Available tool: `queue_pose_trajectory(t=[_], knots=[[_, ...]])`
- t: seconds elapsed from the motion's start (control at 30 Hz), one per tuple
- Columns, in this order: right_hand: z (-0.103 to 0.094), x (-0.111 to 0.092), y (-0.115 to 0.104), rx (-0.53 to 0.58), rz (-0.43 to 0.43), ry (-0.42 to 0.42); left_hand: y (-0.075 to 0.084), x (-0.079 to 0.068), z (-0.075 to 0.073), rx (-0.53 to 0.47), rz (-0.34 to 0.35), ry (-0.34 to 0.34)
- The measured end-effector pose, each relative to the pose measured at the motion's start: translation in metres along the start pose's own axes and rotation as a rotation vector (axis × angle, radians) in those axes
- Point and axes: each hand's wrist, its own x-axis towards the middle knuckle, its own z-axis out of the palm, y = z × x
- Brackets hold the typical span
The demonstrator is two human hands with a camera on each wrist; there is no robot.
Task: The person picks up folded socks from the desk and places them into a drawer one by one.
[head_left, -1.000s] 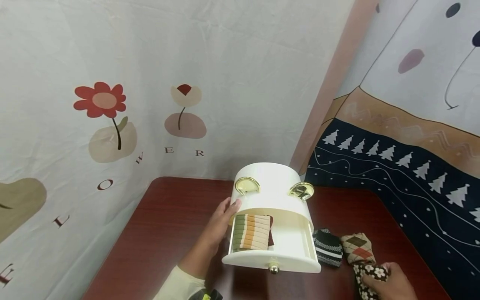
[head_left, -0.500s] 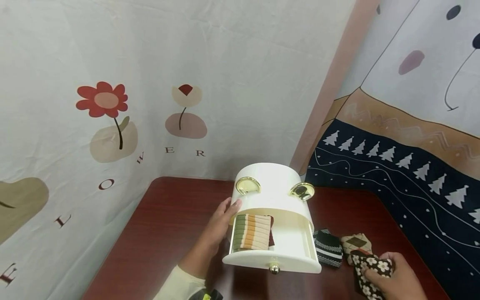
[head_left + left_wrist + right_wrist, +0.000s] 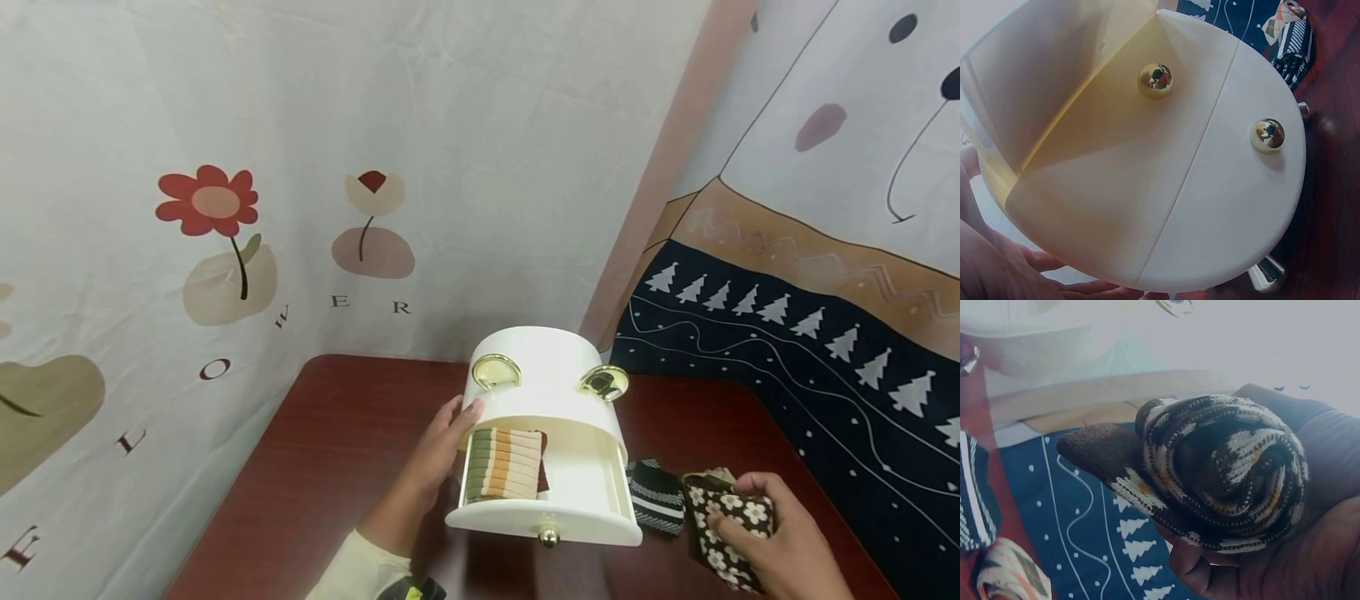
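Flowered sock [image 3: 738, 507] shifts left, pinched in my right grip [image 3: 789, 537]; my left grip [image 3: 441, 440], uncurled, touches the box [image 3: 542, 383].

Left sleeve [image 3: 363, 571]: pale cream, plain, softly creased, ending partway up forearm [image 3: 397, 512]. Beside it, dark blocky piece [image 3: 429, 591] with bright yellow patch [image 3: 412, 594], cut by bottom edge of head view; exact nature unclear. Left grip [image 3: 441, 435]: bare hand, forearm bare from wrist [image 3: 427, 483] to sleeve. Right grip [image 3: 787, 537]: bare hand, uncovered down to frame edge.
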Motion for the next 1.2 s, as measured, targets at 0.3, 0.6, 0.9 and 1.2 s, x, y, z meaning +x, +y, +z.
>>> queue_pose_trajectory(t=[0.3, 0.6, 0.9, 1.2], knots=[[0.008, -0.002, -0.019, 0.087, -0.016, 0.004, 0.0, 0.0, 0.001, -0.002, 0.0, 0.002], [0.01, -0.006, -0.037, 0.092, -0.093, 0.087, -0.001, 0.0, 0.001, -0.015, -0.003, -0.002], [0.011, -0.014, -0.067, 0.22, -0.147, 0.156, 0.0, -0.001, 0.0, -0.004, -0.008, 0.003], [0.02, -0.01, -0.091, 0.284, -0.297, 0.185, 0.001, 0.0, 0.0, 0.002, -0.014, 0.013]])
